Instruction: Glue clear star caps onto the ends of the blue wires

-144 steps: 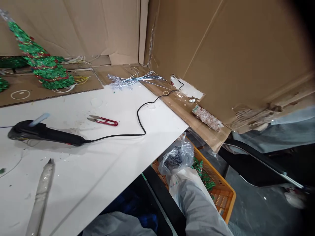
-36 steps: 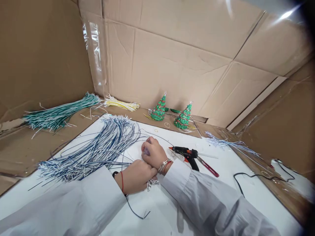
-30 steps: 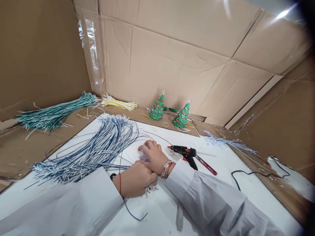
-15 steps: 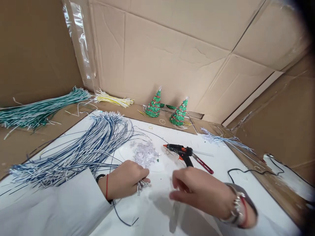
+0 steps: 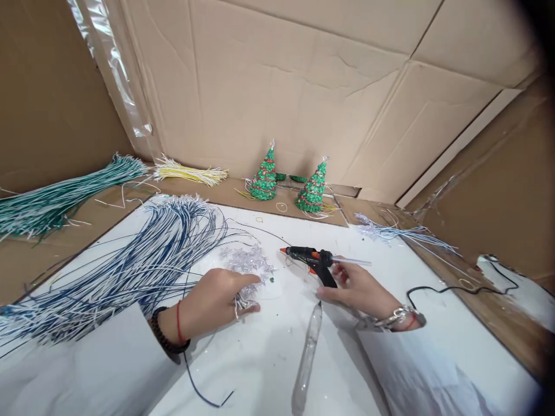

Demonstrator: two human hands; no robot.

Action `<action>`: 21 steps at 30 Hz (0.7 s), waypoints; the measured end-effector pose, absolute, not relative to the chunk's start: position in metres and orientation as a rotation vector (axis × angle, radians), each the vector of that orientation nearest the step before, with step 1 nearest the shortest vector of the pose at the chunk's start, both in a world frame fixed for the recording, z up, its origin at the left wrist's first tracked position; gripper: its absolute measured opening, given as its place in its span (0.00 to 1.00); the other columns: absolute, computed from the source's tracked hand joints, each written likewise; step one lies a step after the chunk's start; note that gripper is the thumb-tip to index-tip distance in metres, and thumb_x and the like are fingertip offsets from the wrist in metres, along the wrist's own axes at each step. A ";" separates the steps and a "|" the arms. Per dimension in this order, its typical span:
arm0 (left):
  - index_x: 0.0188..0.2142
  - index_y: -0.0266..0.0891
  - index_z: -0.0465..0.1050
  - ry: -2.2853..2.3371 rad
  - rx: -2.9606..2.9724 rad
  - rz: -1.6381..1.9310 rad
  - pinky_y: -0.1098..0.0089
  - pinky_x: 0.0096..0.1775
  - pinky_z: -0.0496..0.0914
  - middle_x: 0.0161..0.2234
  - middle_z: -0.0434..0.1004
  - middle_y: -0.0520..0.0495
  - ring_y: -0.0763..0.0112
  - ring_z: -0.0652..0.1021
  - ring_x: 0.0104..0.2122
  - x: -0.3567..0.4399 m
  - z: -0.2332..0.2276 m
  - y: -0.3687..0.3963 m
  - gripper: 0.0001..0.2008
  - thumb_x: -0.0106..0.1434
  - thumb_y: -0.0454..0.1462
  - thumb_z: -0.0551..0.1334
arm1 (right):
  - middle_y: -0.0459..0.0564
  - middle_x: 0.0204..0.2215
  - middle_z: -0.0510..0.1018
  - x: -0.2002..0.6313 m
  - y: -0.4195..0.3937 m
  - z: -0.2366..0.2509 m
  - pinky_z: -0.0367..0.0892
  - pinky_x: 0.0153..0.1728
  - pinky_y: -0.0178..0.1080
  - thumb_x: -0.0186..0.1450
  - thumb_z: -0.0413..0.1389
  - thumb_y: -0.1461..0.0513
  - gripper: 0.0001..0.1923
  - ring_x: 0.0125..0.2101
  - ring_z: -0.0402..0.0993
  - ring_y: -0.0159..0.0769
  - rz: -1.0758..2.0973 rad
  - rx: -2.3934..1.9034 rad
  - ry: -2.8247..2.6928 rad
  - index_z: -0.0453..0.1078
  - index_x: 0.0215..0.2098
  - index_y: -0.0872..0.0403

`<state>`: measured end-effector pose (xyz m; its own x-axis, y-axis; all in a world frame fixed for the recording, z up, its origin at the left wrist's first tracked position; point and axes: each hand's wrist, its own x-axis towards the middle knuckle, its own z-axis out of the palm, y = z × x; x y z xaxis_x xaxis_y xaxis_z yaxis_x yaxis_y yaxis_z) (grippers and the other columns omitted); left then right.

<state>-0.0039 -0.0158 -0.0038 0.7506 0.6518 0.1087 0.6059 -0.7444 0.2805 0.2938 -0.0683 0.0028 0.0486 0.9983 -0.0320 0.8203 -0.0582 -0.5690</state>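
Low over the white tabletop, my left hand (image 5: 212, 300) is closed around several thin wires, whose white ends (image 5: 243, 305) stick out between thumb and forefinger. Just beyond it lies a pile of clear, star-like plastic pieces (image 5: 249, 261). My right hand (image 5: 362, 289) is at the handle of a black glue gun (image 5: 309, 255) with an orange nozzle; thumb and fingers are apart, and a full grip is not visible. A clear glue stick projects from the gun's back. A clear tube-like tool with a dark tip (image 5: 307, 358) lies below the right hand.
A large bundle of blue and white wires (image 5: 143, 260) covers the left side. Green wires (image 5: 73, 193) and yellow wires (image 5: 186, 172) lie behind. Two small decorated trees (image 5: 263, 179) stand by the cardboard wall (image 5: 281, 86). At right are more wires (image 5: 407, 234) and a black cord (image 5: 446, 290).
My right hand has moved up and right to the glue gun's handle, covering the red cutter's spot and exposing the clear tool. My left hand still holds the wires, its forefinger now stretched out.
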 end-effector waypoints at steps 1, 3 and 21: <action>0.48 0.41 0.69 0.992 2.730 0.281 0.68 0.33 0.67 0.35 0.79 0.46 0.61 0.78 0.34 -0.006 -0.004 -0.016 0.19 0.61 0.47 0.58 | 0.45 0.27 0.68 0.288 -0.067 -0.001 0.59 0.28 0.36 0.49 0.61 0.49 0.22 0.27 0.64 0.34 0.626 -1.903 -1.782 0.67 0.34 0.55; 0.50 0.40 0.68 0.991 2.752 0.256 0.68 0.34 0.67 0.37 0.79 0.44 0.61 0.78 0.36 -0.010 -0.004 -0.016 0.17 0.63 0.42 0.56 | 0.46 0.27 0.70 0.277 -0.064 -0.009 0.60 0.29 0.37 0.49 0.61 0.51 0.21 0.28 0.66 0.36 0.636 -1.863 -1.695 0.68 0.35 0.56; 0.29 0.36 0.67 0.863 2.949 0.725 0.69 0.24 0.62 0.22 0.72 0.50 0.68 0.73 0.22 -0.009 -0.012 -0.030 0.12 0.66 0.35 0.48 | 0.49 0.24 0.77 0.240 -0.088 -0.017 0.70 0.29 0.39 0.48 0.64 0.57 0.11 0.26 0.72 0.38 0.969 -1.418 -1.363 0.73 0.26 0.55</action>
<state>-0.0091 -0.0298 -0.0119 0.7452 0.5069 0.4333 0.5142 -0.8505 0.1107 0.2403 -0.0876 -0.0167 0.0790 0.9955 0.0525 0.2773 0.0287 -0.9604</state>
